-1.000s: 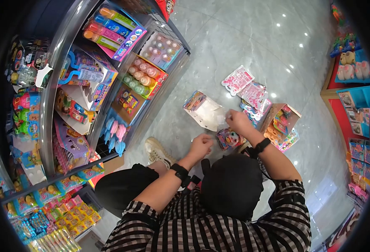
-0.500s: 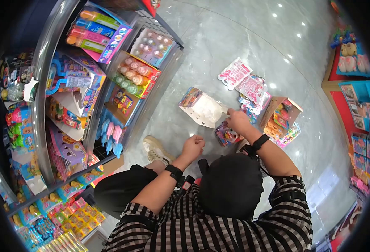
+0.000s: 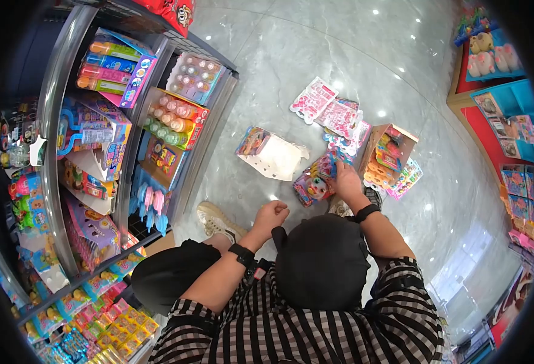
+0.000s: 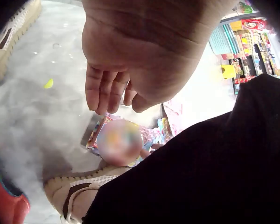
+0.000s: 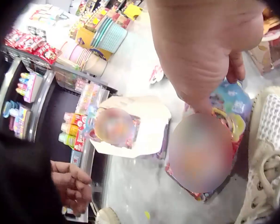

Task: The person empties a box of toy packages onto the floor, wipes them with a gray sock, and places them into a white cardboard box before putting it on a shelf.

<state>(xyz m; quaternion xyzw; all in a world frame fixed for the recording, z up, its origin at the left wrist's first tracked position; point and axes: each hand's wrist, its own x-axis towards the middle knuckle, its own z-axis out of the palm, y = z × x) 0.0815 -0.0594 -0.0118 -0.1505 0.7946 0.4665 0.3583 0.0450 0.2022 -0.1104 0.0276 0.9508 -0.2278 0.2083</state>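
In the head view the right hand pinches the upper edge of a colourful package with a printed cartoon face. The right wrist view shows thumb and fingers at the top of this package, a blurred disc covering its middle. Left of it lies an open white-lined box; the two stand apart. The left hand hangs in front of the knee, fingers loosely bent, holding nothing. In the left wrist view the left hand is above the floor, its fingers hanging down.
Flat pink-and-white packs overlap on the floor beyond the package. A carton of small goods stands to the right. Stocked shelves line the left side, with more displays at far right. Shoes flank the floor area.
The right hand has left the white-lined box's edge and taken hold of the colourful package, which is now tilted differently. The left hand has stayed without an object. The head view has shifted.
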